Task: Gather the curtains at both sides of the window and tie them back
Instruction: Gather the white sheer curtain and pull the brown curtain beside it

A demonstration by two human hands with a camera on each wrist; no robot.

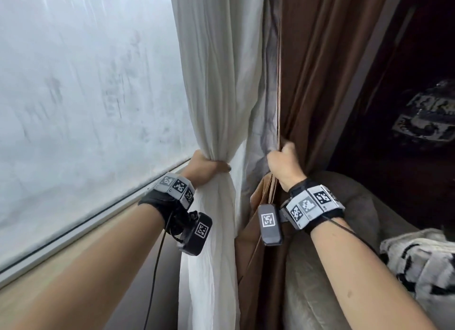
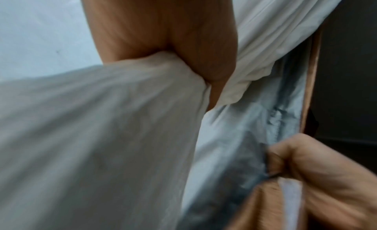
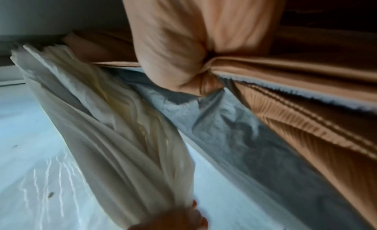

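A white sheer curtain [image 1: 216, 83] hangs at the right side of the window, bunched into a narrow waist. My left hand [image 1: 209, 165] grips that bunch just above the sill, fingers wrapped round it; the left wrist view shows the white cloth [image 2: 102, 120] squeezed in the left hand [image 2: 183, 56]. Beside it hangs a heavy brown curtain [image 1: 320, 70] with a grey lining [image 1: 267, 107]. My right hand [image 1: 285, 157] pinches the brown curtain's front edge. In the right wrist view the right hand [image 3: 183, 56] holds the brown folds [image 3: 295, 104] next to the white curtain [image 3: 122, 144].
The fogged window pane [image 1: 86, 83] fills the left, with a pale sill [image 1: 73, 243] below it. A grey padded armchair [image 1: 327, 268] stands close behind the brown curtain, with a black-and-white cloth [image 1: 423, 260] on it. The room to the right is dark.
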